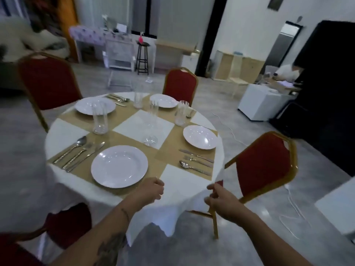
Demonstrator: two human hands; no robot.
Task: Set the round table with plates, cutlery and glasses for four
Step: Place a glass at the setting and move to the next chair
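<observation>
The round table under a white tablecloth [180, 191] carries tan placemats and several white plates: a near plate [119, 166], a right plate [200, 137], a far plate [163, 100] and a far-left plate [95, 105]. Cutlery sets lie beside them, one at the near left [78, 152] and one at the right [196, 161]. Several clear glasses stand around the middle, among them a left glass [99, 120] and a centre glass [150, 129]. My left hand [151, 190] curls on the cloth at the near rim. My right hand [221, 198] pinches the hanging cloth edge.
Red chairs with gold frames ring the table: far left chair [50, 83], far chair [180, 83], right chair [263, 164], near-left chair [67, 223]. A white cable [292, 212] trails over the grey floor at right. A white box [261, 104] stands beyond it.
</observation>
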